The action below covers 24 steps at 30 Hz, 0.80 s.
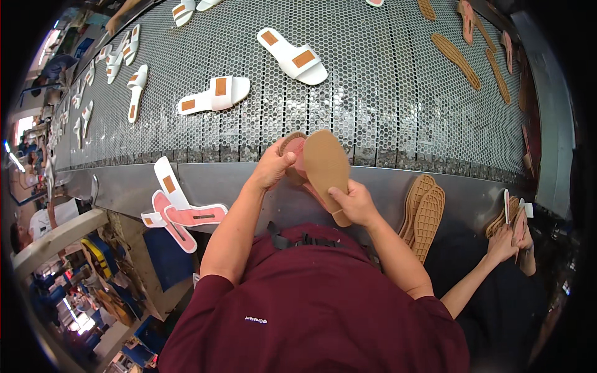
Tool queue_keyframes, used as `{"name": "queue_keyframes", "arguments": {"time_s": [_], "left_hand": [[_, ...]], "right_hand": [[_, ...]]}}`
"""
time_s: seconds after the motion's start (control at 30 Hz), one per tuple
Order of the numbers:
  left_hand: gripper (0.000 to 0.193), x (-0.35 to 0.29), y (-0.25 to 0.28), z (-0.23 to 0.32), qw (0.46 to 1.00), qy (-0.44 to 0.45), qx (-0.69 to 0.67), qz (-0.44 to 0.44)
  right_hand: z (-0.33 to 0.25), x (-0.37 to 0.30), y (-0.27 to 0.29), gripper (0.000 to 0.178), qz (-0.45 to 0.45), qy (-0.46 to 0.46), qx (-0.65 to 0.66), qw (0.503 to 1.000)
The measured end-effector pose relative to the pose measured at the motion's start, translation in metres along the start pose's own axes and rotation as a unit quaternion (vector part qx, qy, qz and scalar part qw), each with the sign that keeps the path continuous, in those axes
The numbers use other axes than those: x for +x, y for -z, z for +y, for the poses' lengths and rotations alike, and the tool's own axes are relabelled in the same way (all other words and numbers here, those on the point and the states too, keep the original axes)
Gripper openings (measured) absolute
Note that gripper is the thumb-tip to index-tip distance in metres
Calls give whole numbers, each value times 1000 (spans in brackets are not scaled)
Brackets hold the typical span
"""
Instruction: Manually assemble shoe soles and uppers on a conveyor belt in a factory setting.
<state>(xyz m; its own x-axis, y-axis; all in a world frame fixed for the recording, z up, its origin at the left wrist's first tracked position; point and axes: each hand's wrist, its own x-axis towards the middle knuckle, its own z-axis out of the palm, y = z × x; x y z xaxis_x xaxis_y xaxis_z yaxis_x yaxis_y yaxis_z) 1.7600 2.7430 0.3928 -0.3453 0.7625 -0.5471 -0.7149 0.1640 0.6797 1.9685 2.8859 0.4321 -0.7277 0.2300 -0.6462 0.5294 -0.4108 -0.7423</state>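
Note:
My right hand [356, 202] grips the heel end of a smooth tan shoe sole [326, 163], with the thumb lying on its face. Behind that sole and partly covered by it is a pink-faced sandal piece [296, 153] with a brown rim at its toe. My left hand [272, 166] is closed on the left edge of this piece, thumb on top. The two pieces overlap, toes pointing away from me; whether they touch along their length is hidden. Both are above the metal ledge [242, 183] at the near side of the conveyor.
On the mesh conveyor [373, 74] lie white slide sandals [292, 57] and tan soles [457, 59]. White sandals with pink undersides [196, 215] rest on the ledge at left. Grid-patterned soles [426, 211] are stacked at right. Farther right, a co-worker's hands [507, 244] hold sandal parts.

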Motion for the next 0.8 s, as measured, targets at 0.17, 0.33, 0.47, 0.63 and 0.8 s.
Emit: {"name": "queue_keyframes", "arguments": {"time_s": [0.17,0.33,0.47,0.63,0.8], "left_hand": [[92,-2,-5,-3,1000,-2,4,-8],[78,-1,-11,-2,1000,13,18,11],[62,1,-17,-1,998,27,47,26],[47,4,-27,-3,998,20,53,24],[41,3,-42,4,997,26,65,19]], "right_hand": [[27,12,-8,33,-35,3,-59,998],[18,20,-8,35,-47,-12,-77,996],[15,20,-3,35,-53,-17,-84,995],[22,20,4,35,-53,-14,-68,996],[21,19,10,36,-57,-16,-65,996]]}}
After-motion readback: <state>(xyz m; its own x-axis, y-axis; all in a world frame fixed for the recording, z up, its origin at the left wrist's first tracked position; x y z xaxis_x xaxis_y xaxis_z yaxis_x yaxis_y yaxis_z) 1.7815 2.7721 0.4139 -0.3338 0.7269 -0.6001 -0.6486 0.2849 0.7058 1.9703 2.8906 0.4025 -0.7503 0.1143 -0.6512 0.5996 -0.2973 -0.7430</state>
